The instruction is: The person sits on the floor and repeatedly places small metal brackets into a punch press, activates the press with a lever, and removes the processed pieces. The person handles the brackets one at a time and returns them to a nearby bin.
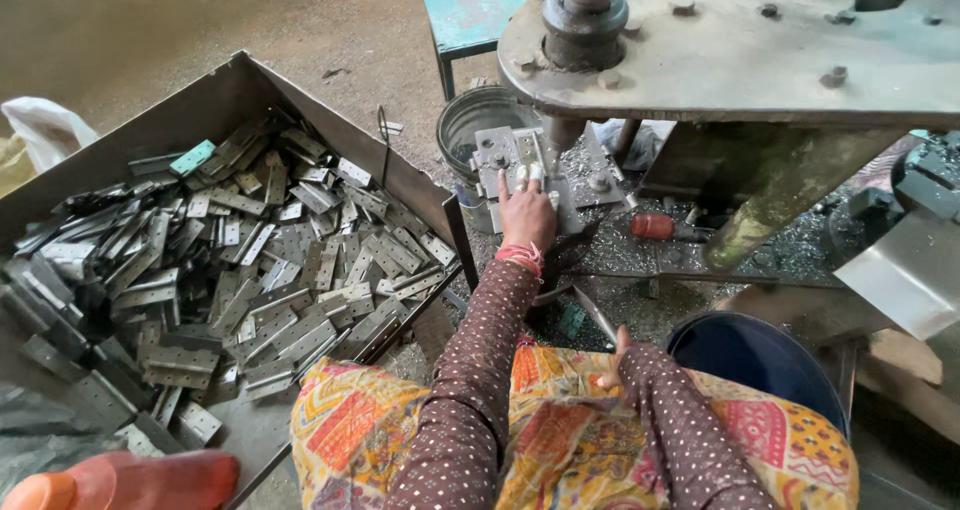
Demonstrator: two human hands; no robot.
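While the left hand (527,213) presses spread fingers on a metal plate (512,158) under the press (740,50), the right hand (612,362) rests loosely curled on the lap; the press head could crush those fingers.

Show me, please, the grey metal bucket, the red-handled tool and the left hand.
grey metal bucket (468,120), head view, on its inner wall
red-handled tool (652,227), head view, on its red handle
left hand (525,213), head view, on its back
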